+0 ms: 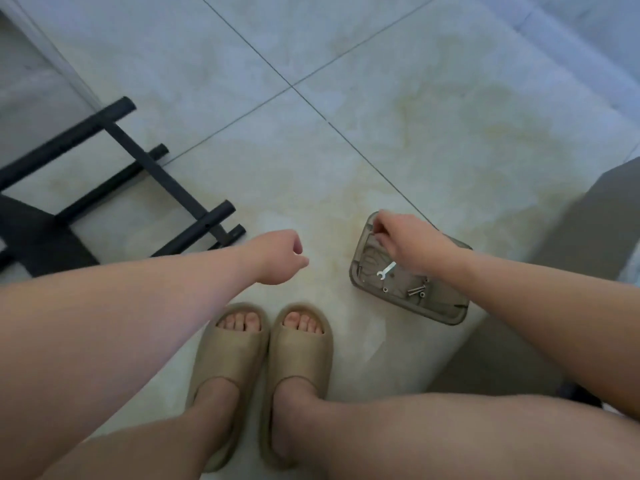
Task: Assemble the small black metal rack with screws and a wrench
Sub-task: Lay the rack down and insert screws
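The black metal rack (131, 174) lies on its side on the tiled floor at the left, tubes and crossbars showing. A small grey-brown tray (446, 310) sits on the floor at the right and holds a small silver wrench (386, 270) and several screws (415, 292). My right hand (405, 242) reaches into the far end of the tray, fingers bent down into it; what they touch is hidden. My left hand (280, 256) hovers above the floor between rack and tray, fingers loosely curled and holding nothing.
My two feet in beige slippers (263, 368) stand just below the hands. A dark grey surface (595, 216) rises at the right beside the tray. A pale wall or door edge (45, 46) runs along the upper left behind the rack.
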A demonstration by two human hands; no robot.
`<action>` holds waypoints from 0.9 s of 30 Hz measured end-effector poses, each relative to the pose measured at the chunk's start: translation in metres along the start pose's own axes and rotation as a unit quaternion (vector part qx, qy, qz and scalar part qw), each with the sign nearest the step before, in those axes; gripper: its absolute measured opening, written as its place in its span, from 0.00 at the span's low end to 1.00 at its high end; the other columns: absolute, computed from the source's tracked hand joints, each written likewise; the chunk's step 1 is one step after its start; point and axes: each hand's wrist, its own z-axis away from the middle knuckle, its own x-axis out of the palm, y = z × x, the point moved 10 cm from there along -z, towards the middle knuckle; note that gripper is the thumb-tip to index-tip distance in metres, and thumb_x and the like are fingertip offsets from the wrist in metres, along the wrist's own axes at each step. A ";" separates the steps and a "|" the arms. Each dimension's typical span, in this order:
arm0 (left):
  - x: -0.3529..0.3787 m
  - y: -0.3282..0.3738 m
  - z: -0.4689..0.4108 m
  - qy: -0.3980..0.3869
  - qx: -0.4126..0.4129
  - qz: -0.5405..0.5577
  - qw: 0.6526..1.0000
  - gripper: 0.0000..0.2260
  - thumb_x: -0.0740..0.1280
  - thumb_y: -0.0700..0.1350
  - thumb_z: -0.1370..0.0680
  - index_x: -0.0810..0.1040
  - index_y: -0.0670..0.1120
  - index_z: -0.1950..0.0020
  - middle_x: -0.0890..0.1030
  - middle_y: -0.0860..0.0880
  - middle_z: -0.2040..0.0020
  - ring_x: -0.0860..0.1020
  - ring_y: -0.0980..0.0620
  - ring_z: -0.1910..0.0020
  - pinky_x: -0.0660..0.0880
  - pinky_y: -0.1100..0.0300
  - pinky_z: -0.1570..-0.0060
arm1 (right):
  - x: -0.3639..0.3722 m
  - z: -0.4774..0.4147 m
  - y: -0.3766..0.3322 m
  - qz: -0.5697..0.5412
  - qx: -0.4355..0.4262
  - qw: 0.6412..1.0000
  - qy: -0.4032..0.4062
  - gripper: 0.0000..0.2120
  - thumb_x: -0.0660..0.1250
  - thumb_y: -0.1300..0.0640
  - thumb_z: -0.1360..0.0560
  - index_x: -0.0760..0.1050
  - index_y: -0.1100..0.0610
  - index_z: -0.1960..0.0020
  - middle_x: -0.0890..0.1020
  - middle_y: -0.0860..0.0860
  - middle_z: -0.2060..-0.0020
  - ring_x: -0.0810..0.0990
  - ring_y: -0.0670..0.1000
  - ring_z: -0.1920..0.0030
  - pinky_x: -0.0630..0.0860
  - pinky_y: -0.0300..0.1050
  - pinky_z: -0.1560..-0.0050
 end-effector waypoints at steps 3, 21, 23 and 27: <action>-0.039 -0.021 0.043 0.054 -0.012 -0.009 0.998 0.14 0.63 0.51 0.18 0.75 0.45 0.36 0.80 0.47 0.41 0.77 0.45 0.43 0.72 0.56 0.47 | -0.031 0.009 -0.064 -0.026 -0.029 0.999 0.017 0.08 0.60 0.60 0.17 0.72 0.56 0.39 0.83 0.54 0.49 0.79 0.59 0.49 0.74 0.50 0.51; -0.088 -0.199 0.056 0.239 -0.126 0.153 0.951 0.10 0.61 0.52 0.17 0.75 0.48 0.43 0.79 0.46 0.45 0.77 0.45 0.46 0.75 0.51 0.45 | 0.016 -0.061 -0.232 -0.309 -0.072 0.948 -0.035 0.07 0.67 0.61 0.21 0.84 0.58 0.48 0.86 0.55 0.60 0.81 0.47 0.63 0.82 0.49 0.51; -0.087 -0.213 0.030 0.258 -0.133 0.204 0.935 0.12 0.60 0.55 0.17 0.75 0.48 0.45 0.80 0.47 0.46 0.77 0.46 0.48 0.73 0.53 0.47 | 0.031 -0.073 -0.233 -0.361 -0.082 0.929 -0.018 0.07 0.67 0.64 0.20 0.84 0.58 0.48 0.85 0.50 0.65 0.80 0.43 0.66 0.79 0.40 0.56; -0.078 -0.223 -0.014 0.205 -0.112 0.352 0.906 0.22 0.55 0.62 0.18 0.80 0.48 0.44 0.84 0.53 0.51 0.82 0.49 0.55 0.77 0.55 0.51 | 0.053 -0.084 -0.228 -0.448 -0.106 0.887 0.023 0.08 0.66 0.68 0.21 0.82 0.58 0.51 0.85 0.53 0.65 0.80 0.45 0.66 0.77 0.35 0.59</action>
